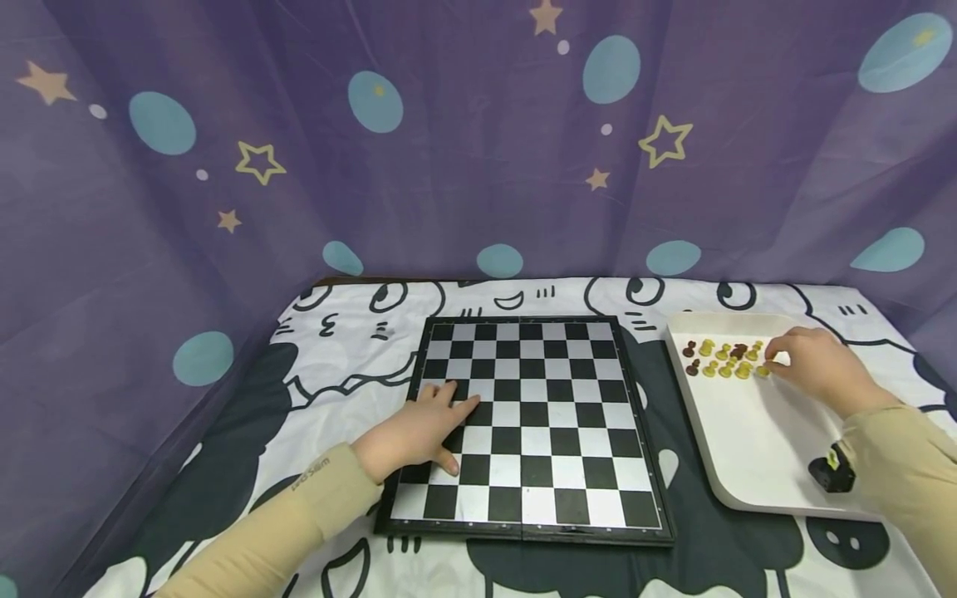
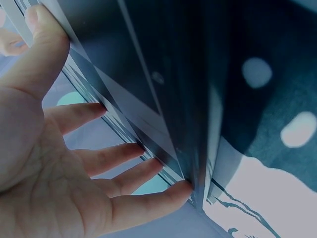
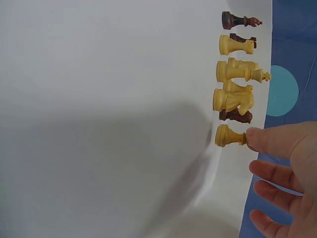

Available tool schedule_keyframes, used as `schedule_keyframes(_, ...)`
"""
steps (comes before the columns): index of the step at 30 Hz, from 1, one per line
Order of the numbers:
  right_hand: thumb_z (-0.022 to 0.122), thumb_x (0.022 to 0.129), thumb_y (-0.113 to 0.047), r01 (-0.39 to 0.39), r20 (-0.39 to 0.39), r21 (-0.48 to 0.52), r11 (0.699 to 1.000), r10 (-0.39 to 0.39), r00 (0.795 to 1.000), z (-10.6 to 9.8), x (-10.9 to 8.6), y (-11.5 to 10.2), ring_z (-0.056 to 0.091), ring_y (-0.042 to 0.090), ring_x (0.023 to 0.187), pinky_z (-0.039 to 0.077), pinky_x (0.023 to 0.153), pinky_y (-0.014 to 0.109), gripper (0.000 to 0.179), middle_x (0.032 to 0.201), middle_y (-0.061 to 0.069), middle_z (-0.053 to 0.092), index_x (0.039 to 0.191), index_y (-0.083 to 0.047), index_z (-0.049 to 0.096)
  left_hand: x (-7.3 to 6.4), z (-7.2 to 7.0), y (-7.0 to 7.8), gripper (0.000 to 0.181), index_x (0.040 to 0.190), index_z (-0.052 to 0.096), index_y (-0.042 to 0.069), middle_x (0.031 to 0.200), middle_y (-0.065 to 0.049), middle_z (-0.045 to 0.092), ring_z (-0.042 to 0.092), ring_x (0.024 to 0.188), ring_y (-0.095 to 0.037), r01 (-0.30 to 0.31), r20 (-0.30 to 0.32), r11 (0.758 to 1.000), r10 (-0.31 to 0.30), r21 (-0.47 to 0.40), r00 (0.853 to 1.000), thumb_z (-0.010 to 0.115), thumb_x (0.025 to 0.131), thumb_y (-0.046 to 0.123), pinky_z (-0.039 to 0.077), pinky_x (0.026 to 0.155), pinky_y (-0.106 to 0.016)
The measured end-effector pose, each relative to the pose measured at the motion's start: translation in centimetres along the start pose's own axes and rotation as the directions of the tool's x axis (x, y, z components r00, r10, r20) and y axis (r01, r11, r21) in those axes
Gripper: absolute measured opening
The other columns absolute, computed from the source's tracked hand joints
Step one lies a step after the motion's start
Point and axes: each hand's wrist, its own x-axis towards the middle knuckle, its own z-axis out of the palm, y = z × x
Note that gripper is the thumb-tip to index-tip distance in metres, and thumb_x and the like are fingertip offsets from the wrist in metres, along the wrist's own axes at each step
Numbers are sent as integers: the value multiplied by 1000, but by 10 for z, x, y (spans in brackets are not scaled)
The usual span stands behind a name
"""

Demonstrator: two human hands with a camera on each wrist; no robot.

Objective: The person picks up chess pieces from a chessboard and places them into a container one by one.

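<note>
A black-and-white chessboard (image 1: 535, 415) lies flat in the middle of the head view. My left hand (image 1: 414, 428) rests on its left part with fingers spread; in the left wrist view, the fingertips (image 2: 184, 187) touch the board's surface near its edge. On the right, my right hand (image 1: 818, 365) is over a white tray (image 1: 763, 453). Its thumb (image 3: 262, 140) pinches the top of a yellow chess piece (image 3: 228, 135) that stands at the end of a group; the piece's head is hidden. Other yellow pieces, such as a king (image 3: 240, 73), and dark brown ones, such as a bishop (image 3: 235, 21), stand beside it.
The tray's raised rim (image 1: 695, 432) runs close to the board's right edge. A cloth (image 1: 336, 415) with black-and-white cartoon figures covers the table. Behind it hangs a purple curtain (image 1: 478, 149) with stars and blue ovals. A small black camera (image 1: 831, 472) sits at my right wrist.
</note>
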Motion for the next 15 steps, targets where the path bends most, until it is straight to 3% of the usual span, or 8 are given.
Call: schedule_keyframes(15, 69, 78, -10, -21, 49, 20, 1000, 20, 999, 5, 1, 2, 57, 46, 86, 45, 75, 59, 11, 92, 27, 63, 86, -1, 70, -3, 1, 1, 95, 145, 39, 13, 146, -24, 33, 34, 128, -45, -6, -17, 1000, 6, -7, 1000, 79, 63, 39, 43, 92, -58)
